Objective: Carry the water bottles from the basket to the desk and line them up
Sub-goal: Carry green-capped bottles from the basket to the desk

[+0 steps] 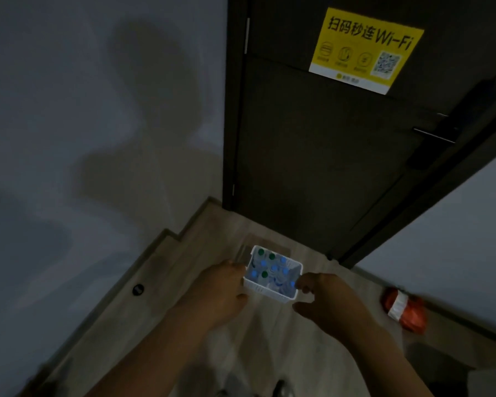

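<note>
My left hand [224,287] and right hand [327,299] are gripping the white basket [265,293] before the door [312,153]; lifting level should steady the water bottles [273,271].

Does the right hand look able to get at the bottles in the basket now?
Probably yes: the basket is open-topped, the bottles stand uncovered, and the right hand grips its right rim, though it must let go first.
</note>
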